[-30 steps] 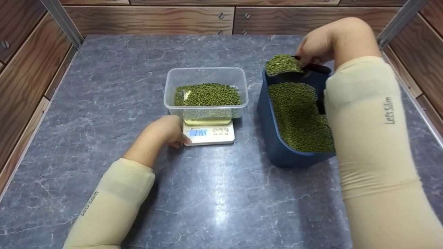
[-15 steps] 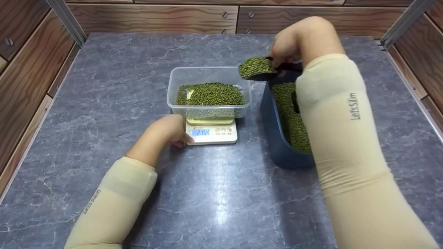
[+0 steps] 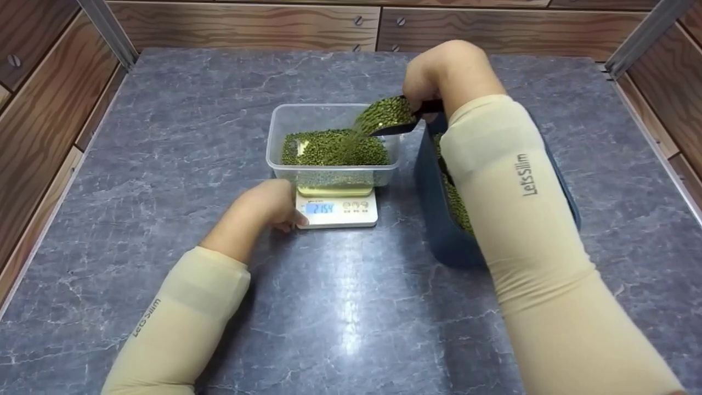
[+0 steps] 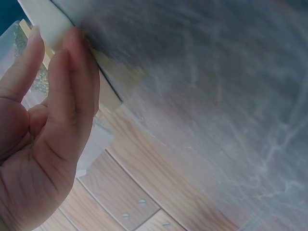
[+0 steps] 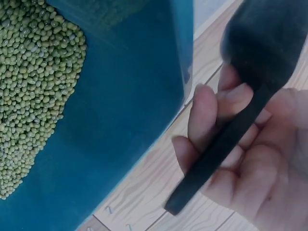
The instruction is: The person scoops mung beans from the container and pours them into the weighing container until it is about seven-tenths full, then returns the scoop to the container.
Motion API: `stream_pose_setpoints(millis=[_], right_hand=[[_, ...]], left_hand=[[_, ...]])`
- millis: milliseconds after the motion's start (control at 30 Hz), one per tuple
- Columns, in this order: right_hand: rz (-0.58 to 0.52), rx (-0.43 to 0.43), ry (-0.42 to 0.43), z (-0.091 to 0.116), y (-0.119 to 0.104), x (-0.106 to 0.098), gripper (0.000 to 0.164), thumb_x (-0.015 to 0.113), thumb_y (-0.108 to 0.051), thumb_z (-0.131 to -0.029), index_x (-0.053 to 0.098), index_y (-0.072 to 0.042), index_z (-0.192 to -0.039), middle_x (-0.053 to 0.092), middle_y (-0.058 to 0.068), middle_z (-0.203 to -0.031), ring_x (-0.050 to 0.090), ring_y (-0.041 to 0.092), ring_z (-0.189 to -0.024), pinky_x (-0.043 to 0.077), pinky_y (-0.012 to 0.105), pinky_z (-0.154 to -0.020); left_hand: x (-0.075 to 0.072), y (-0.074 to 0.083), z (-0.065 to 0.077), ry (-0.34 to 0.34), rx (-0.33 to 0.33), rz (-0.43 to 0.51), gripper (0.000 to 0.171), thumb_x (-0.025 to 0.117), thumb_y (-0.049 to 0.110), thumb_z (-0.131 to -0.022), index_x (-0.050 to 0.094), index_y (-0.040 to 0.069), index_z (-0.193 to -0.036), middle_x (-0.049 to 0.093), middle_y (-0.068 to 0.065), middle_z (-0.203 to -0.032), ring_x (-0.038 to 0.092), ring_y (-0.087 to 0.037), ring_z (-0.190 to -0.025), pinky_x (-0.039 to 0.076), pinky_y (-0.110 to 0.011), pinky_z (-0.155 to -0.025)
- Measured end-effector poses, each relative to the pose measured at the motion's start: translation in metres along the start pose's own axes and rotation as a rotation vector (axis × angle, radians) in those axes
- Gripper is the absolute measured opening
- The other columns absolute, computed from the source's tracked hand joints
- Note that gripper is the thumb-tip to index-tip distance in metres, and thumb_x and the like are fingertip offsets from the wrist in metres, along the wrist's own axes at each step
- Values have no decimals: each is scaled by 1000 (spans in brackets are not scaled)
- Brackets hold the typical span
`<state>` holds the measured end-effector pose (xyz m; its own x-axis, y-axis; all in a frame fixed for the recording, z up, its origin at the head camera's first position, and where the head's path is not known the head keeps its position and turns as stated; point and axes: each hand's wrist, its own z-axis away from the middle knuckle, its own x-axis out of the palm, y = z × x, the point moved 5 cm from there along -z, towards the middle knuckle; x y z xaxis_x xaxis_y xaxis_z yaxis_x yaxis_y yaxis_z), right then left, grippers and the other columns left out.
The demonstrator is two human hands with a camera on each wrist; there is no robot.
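My right hand (image 3: 425,82) grips the handle of a black scoop (image 5: 216,149) and holds it tilted at the right rim of a clear plastic container (image 3: 274,123). Mung beans (image 3: 384,111) stream from the scoop's lip onto the beans (image 3: 334,149) heaped inside. That container stands on a white kitchen scale (image 3: 340,215) with a lit display. At the scale's front left corner, my left hand (image 3: 266,203) pinches the edge, thumb on top. In the left wrist view, the fingers (image 4: 62,91) lie along the scale's edge; where their tips end is partly hidden.
A deep blue bin (image 3: 447,241) of mung beans (image 5: 33,86) stands right of the scale, partly covered by my right forearm. Wood-patterned panels (image 3: 247,27) and metal posts enclose the grey marbled table (image 3: 164,137).
My right hand has carried the full scoop left from over the blue bin to the clear container and tipped it, so beans now fall. The left hand stays at the scale.
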<state>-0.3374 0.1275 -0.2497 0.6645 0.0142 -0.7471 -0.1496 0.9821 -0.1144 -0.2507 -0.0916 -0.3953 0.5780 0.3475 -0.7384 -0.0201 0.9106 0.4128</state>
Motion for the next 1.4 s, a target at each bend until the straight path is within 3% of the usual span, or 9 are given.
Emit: stream_pose_setpoints(millis=[167, 333, 567, 867, 1033, 1400], right_hand=[[54, -9, -8, 2, -10, 2, 17, 39, -5, -88, 55, 0, -90, 52, 4, -63, 51, 14, -51, 44, 27, -50], [188, -22, 64, 3, -25, 5, 19, 48, -13, -90, 57, 2, -98, 52, 4, -64, 50, 11, -46, 45, 25, -48], [432, -52, 245, 8, -54, 7, 12, 49, -6, -81, 58, -4, -89, 55, 11, -93, 49, 24, -77, 46, 40, -66], [449, 19, 293, 12, -65, 14, 18, 44, -11, -91, 59, -8, -100, 56, 9, -102, 53, 25, -83, 48, 45, -74], [417, 13, 297, 12, -58, 11, 17, 44, -8, -90, 58, -6, -99, 56, 11, -104, 52, 26, -86, 47, 48, -77], [476, -35, 254, 12, -50, 11, 14, 47, -4, -82, 58, -4, -91, 55, 12, -99, 51, 25, -81, 47, 43, -71]], left_hand=[[1, 2, -2, -6, 16, -37, 24, 75, 24, -74, 62, 4, -78, 68, -10, -72, 64, -17, -60, 48, -25, -56], [0, 3, -1, 2, 21, -38, 25, 76, 23, -74, 63, 3, -78, 68, -11, -73, 64, -18, -60, 48, -25, -55], [0, 3, 0, -7, 7, -5, 25, 75, 21, -74, 62, 2, -81, 67, -11, -76, 64, -19, -63, 51, -28, -59], [1, 3, -1, -14, 4, 2, 25, 75, 21, -74, 62, 2, -82, 67, -11, -76, 65, -19, -65, 51, -30, -63], [1, 3, -2, -11, -1, 10, 25, 76, 21, -74, 61, 2, -83, 68, -11, -77, 65, -18, -65, 50, -29, -64], [1, 3, 0, -17, -19, 62, 26, 75, 16, -73, 60, 1, -89, 65, -13, -82, 63, -21, -68, 52, -32, -66]])
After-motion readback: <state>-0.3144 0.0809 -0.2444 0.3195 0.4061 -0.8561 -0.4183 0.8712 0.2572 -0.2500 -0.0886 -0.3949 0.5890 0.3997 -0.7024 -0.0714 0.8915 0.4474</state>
